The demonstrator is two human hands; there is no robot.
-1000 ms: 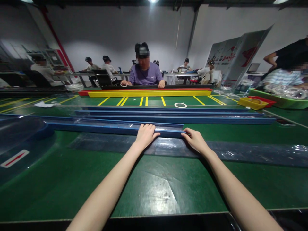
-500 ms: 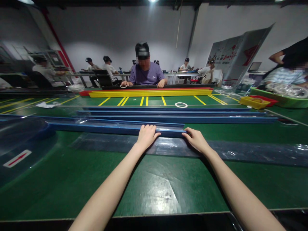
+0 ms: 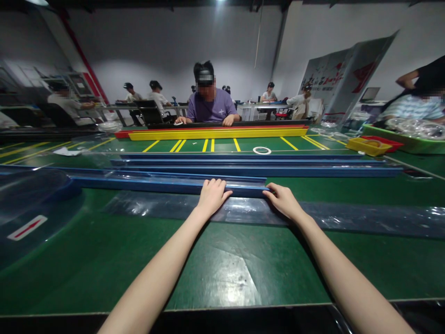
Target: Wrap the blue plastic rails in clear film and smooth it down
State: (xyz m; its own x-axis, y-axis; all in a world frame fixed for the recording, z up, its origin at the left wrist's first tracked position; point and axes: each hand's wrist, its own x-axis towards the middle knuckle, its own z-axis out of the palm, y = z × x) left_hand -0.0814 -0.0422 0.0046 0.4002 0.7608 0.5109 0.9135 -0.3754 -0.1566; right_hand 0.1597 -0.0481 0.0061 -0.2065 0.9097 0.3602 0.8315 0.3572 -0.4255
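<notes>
A long blue plastic channel (image 3: 167, 184) lies across the green table, its right end in front of me. My left hand (image 3: 212, 195) is closed over the channel's front wall a little left of that end, thumb on the near side. At the end itself, the fingers and thumb of my right hand (image 3: 283, 200) pinch the corner. Clear plastic film (image 3: 347, 219) runs flat along the table below both hands. Further left, a clear sheet (image 3: 41, 195) curls over the channel and bears a label (image 3: 28, 228) with a red arrow.
Beyond my hands lie more blue channels (image 3: 313, 172). A white ring (image 3: 262, 150) rests behind them. Across the table (image 3: 222, 269), a co-worker (image 3: 212, 104) sits at yellow (image 3: 215, 135) and red channels. Yellow and red trays (image 3: 368, 146) and a green bin (image 3: 417, 144) stand at the right.
</notes>
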